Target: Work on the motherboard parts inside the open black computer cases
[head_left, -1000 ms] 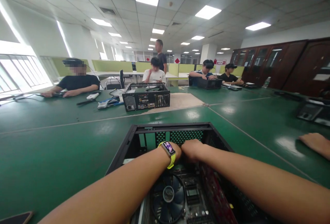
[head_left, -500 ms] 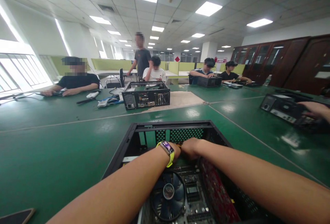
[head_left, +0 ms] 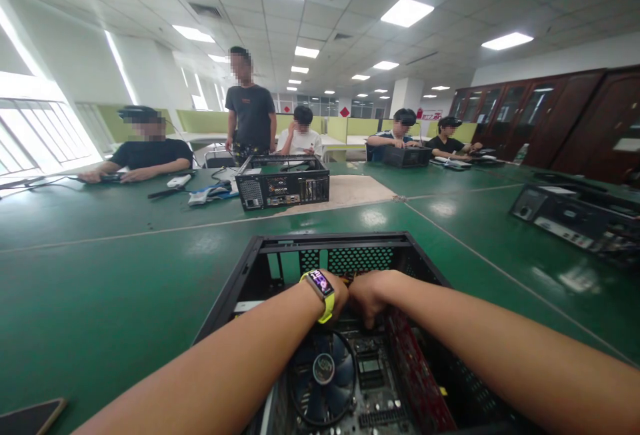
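Observation:
An opened black computer case (head_left: 361, 259) lies in front of me, its mesh panel at the far end. Deep inside that end, my left hand (head_left: 337, 293), with a yellow-green banded watch (head_left: 320, 288) on its wrist, is closed; its fingertips are hidden. Beside it my right hand (head_left: 371, 293) is curled shut, thumb side hidden. A little bundle of orange-yellow wires (head_left: 346, 280) shows between the two hands. Nearer to me are the CPU cooler fan (head_left: 343, 371), the motherboard (head_left: 371, 381) and a red expansion card (head_left: 417, 381).
Across the green table (head_left: 125, 275) stands another open case (head_left: 285, 185). A further computer unit (head_left: 560, 218) lies at the right. Gloves and cables (head_left: 213, 193) are at the far left. A dark flat object (head_left: 33, 416) sits at the near left corner. Several people are around the table.
My hands stay together in the case; the right hand's fingers have shifted slightly down. The standing person has moved left and nearer. Another person's hand has left the unit at the right.

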Motion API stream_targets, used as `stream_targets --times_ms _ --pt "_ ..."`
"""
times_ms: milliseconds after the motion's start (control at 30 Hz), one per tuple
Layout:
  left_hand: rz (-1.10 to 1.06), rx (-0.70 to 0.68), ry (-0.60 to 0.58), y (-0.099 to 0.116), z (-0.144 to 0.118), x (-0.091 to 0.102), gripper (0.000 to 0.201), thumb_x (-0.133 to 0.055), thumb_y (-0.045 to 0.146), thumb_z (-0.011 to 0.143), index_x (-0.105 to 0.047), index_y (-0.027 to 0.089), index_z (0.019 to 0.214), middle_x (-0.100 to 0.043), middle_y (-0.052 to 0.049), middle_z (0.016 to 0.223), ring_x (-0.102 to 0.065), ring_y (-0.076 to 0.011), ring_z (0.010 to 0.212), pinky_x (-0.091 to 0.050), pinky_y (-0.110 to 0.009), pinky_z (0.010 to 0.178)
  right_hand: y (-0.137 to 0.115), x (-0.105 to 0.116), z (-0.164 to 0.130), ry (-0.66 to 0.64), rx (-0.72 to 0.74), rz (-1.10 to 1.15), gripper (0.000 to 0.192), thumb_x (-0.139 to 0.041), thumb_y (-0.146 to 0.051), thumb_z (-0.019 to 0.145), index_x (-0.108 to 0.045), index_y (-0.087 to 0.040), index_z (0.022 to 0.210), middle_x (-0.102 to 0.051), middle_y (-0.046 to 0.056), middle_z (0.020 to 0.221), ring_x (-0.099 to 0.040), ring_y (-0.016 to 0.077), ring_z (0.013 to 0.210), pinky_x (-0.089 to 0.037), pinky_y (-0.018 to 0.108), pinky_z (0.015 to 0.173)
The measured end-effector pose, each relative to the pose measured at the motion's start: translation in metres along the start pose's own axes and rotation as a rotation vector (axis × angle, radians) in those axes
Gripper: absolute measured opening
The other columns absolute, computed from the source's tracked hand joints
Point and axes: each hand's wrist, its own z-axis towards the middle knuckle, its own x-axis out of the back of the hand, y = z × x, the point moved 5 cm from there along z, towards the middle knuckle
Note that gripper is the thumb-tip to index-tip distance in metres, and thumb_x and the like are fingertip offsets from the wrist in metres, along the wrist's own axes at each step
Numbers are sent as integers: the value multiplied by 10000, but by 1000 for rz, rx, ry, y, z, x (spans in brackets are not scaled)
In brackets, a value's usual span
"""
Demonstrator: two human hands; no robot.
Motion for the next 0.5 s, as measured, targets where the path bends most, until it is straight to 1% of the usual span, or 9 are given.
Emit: stream_targets --times_ms 100,167,233,300,333,367,400,433,500 --pt "97 10 -136 8 -8 4 326 -850 263 390 -735 178 684 -718 -112 819 -648 -292 735 -525 -363 669 -2 -1 6 -1 -22 9 421 -771 -331 478 -709 -197 872 -688 22 843 -635 209 770 -465 252 618" --pt "89 14 -116 8 -23 22 341 -842 272 408 -736 190 721 -717 -111 852 -645 -286 772 -514 -338 678 -2 -3 9 -46 -29 41 410 -773 -300 466 -708 -196 857 -686 10 820 -636 200 762 -470 242 615" --pt "40 23 5 0 -52 45 307 -797 362 500 -735 193 749 -710 -112 817 -642 -278 768 -501 -330 679 -4 -6 10 -115 -1 16 374 -761 -294 487 -707 -179 838 -685 19 823 -636 200 756 -474 243 602" --pt "-111 -12 231 -15 -96 62 300 -682 467 640 -733 215 795 -703 -88 801 -637 -260 772 -488 -340 721 -6 -7 10 -145 32 -34 351 -742 -304 521 -701 -163 840 -684 35 839 -637 210 753 -477 258 587" --pt "-238 -56 362 -25 -122 62 305 -615 489 704 -727 245 850 -703 -59 838 -632 -245 805 -477 -344 774 -7 -6 11 -138 35 -47 344 -736 -302 529 -698 -163 842 -684 37 837 -637 213 749 -477 262 583" --pt "-392 -84 523 -38 -149 56 324 -567 495 745 -706 284 948 -695 -26 951 -618 -232 888 -456 -338 846 -8 -6 12 -128 28 -50 336 -736 -295 530 -694 -169 839 -683 35 827 -638 214 742 -476 264 581" --pt "-528 -57 692 -53 -175 41 364 -533 502 772 -657 329 1067 -651 8 1112 -575 -232 1022 -413 -342 935 -10 -6 13 -120 24 -46 321 -736 -286 532 -690 -175 830 -682 30 809 -638 213 734 -474 264 581" --pt "-624 30 841 -70 -196 19 399 -503 525 781 -602 385 1142 -588 56 1229 -525 -237 1117 -379 -359 986 -11 -6 14 -121 18 -45 299 -736 -279 534 -689 -177 812 -681 27 786 -638 213 726 -473 265 584" --pt "-756 202 1045 -95 -222 -36 516 -382 599 800 -452 433 1283 -456 92 1376 -462 -268 1205 -381 -410 1004 -13 -5 14 -148 12 -54 248 -734 -275 541 -687 -166 759 -675 33 746 -638 216 716 -471 270 593"
